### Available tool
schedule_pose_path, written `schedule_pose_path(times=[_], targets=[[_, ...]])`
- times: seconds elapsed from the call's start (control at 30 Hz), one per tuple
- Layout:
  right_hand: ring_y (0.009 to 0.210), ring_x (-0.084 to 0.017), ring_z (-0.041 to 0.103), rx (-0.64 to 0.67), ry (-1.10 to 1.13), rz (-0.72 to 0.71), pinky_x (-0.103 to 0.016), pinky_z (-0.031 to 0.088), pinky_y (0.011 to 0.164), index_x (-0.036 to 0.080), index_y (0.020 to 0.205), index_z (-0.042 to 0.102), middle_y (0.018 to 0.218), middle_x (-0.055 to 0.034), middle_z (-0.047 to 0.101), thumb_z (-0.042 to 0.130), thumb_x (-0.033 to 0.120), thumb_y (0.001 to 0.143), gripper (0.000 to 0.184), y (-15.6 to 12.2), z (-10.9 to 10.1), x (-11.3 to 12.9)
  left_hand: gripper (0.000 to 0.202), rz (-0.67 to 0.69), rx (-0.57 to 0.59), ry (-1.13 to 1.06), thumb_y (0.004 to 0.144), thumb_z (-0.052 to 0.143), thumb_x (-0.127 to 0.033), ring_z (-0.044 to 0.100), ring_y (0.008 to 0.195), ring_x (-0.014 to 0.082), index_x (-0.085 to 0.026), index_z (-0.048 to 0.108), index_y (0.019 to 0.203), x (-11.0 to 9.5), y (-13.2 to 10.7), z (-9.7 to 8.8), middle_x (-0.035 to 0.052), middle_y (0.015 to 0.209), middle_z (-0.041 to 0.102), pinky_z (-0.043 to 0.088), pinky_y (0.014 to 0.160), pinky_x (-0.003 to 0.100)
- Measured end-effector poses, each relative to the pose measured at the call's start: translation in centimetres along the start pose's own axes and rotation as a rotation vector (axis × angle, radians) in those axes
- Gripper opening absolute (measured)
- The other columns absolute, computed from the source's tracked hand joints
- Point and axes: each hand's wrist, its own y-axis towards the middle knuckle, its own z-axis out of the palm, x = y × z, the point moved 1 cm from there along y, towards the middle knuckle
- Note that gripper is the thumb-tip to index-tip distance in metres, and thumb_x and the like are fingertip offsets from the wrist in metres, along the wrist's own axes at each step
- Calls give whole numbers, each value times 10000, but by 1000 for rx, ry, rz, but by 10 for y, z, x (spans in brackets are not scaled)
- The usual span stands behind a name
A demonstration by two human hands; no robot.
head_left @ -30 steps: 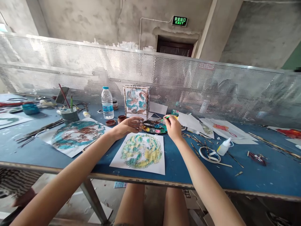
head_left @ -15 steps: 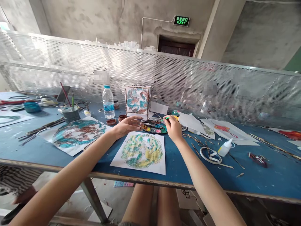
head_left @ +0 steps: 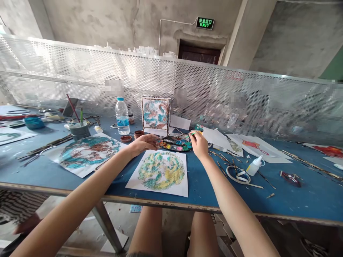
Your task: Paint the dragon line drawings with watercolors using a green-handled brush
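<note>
My right hand (head_left: 198,144) pinches a thin paintbrush (head_left: 192,134) with a green part showing, its other end over the black paint palette (head_left: 175,144). The palette's wells hold yellow, blue, red and pink paint. At the palette's left end my left hand (head_left: 142,144) curls its fingers on the edge; the fingertips are partly hidden. In front of both hands lies a white sheet with a round dragon-like drawing (head_left: 163,171) coloured teal and yellow.
Behind the palette stands a framed dragon picture (head_left: 155,113). To its left are a water bottle (head_left: 122,119), brown paint jars (head_left: 138,134), a brush cup (head_left: 79,130) and another painted sheet (head_left: 89,154). Right of me lie a glue bottle (head_left: 254,166), a tape roll (head_left: 238,175) and thin sticks.
My left hand has lowered and its spread fingers have closed in at the palette's left end. My right hand keeps the brush over the palette. The view has shifted slightly; my knees have parted.
</note>
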Motion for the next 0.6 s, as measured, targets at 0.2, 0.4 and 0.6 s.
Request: schedule_pose_path(times=[0.2, 0.4, 0.6], targets=[[914, -209, 580, 9, 2, -9, -298, 441, 758, 194, 938, 585, 961, -79, 636, 340, 299, 917, 268, 0, -2, 2, 457, -20, 3, 46, 474, 792, -75, 657, 689, 192, -139, 633, 898, 6, 2, -2, 44, 726, 686, 522, 670, 315], [862, -212, 584, -34, -3, 66, -293, 434, 696, 202, 931, 595, 938, -66, 638, 346, 302, 907, 270, 5, -11, -2, 383, 10, 8, 75, 476, 801, -102, 648, 670, 174, -134, 649, 826, 2, 2, -3, 48, 768, 684, 529, 648, 292], [851, -227, 584, -53, -13, 138, -305, 436, 681, 192, 889, 597, 922, -82, 646, 342, 313, 899, 282, 6, -13, -5, 365, 36, -22, 32, 446, 802, -74, 640, 646, 158, -121, 630, 764, -2, 2, -1, 32, 748, 670, 517, 617, 269]])
